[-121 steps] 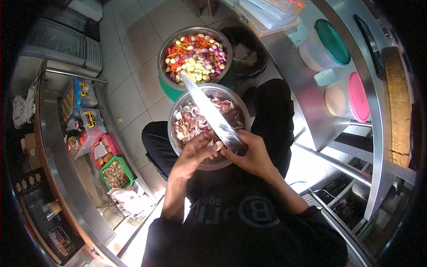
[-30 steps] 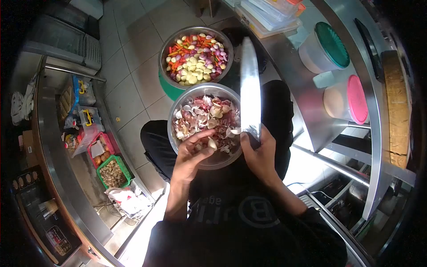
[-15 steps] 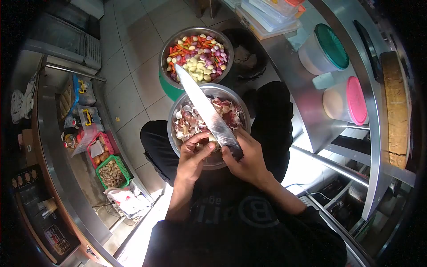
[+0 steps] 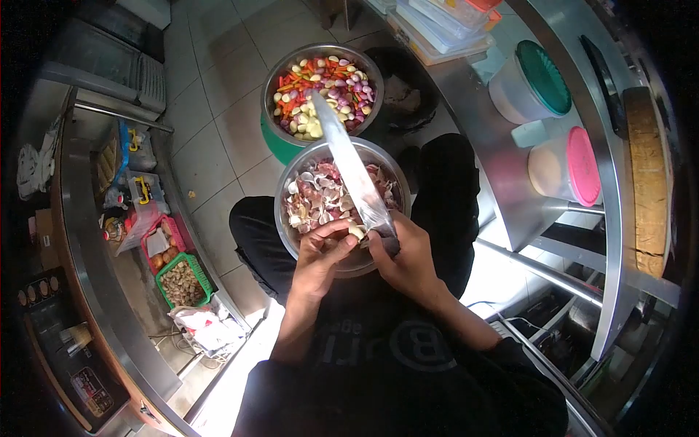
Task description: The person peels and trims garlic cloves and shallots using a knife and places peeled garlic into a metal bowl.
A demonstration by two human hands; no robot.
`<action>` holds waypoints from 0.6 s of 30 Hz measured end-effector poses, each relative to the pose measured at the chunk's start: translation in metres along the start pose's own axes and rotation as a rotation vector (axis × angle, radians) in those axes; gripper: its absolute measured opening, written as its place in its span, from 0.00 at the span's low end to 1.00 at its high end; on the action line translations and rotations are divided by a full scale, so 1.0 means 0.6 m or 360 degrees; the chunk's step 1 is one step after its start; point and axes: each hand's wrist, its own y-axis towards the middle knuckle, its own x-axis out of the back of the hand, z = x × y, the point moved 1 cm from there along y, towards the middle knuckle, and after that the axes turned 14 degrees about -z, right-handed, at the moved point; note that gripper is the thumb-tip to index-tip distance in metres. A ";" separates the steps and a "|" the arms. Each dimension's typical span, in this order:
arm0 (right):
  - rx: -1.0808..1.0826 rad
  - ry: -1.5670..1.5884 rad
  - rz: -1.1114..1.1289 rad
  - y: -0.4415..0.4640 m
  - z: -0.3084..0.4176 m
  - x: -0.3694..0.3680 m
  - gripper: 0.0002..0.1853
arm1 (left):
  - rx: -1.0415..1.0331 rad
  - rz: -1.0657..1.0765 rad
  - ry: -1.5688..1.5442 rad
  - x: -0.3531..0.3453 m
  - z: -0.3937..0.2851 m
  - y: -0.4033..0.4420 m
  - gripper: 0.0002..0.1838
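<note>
My left hand [image 4: 320, 255] pinches a pale garlic clove [image 4: 357, 231] over the near edge of a steel bowl [image 4: 285, 231]. In my right hand [image 4: 408, 258] is the dark handle of a large knife [image 4: 351, 167], whose broad blade points up and away across the bowl. The right thumb is close beside the clove. Garlic cloves and papery skins [image 4: 320, 195] lie in this bowl, which sits between my knees. Beyond it, a second steel bowl [image 4: 271, 109] holds peeled garlic, shallots and red and orange chillies; the knife tip overlaps it in view.
Under the far bowl is a green support [image 4: 280, 146]. To the right, a steel shelf [image 4: 466, 95] carries tubs with green [image 4: 545, 76] and pink lids [image 4: 584, 166]. On the left, a green basket [image 4: 207, 280] and a pink basket [image 4: 177, 231] stand on a low shelf.
The knife swung from upright on the right to leaning left over the bowls, then tilted slightly back. My right hand came in beside my left, where the clove now shows paler.
</note>
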 end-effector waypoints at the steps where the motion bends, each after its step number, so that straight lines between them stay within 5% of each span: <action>1: -0.0043 0.0011 -0.0022 -0.001 -0.002 -0.001 0.12 | 0.0000 0.0001 0.0000 -0.006 -0.004 -0.002 0.18; 7: -0.0040 0.0019 -0.0013 0.000 -0.007 0.002 0.12 | 0.0140 0.0080 -0.0117 0.001 -0.005 0.001 0.19; 10: -0.0034 0.0060 -0.0019 0.000 -0.001 0.001 0.11 | -0.0057 0.0041 0.0257 0.000 -0.002 0.003 0.19; 18: -0.0304 0.0142 -0.0324 0.015 -0.004 0.022 0.11 | 0.0102 0.0143 -0.0071 0.027 0.002 0.005 0.19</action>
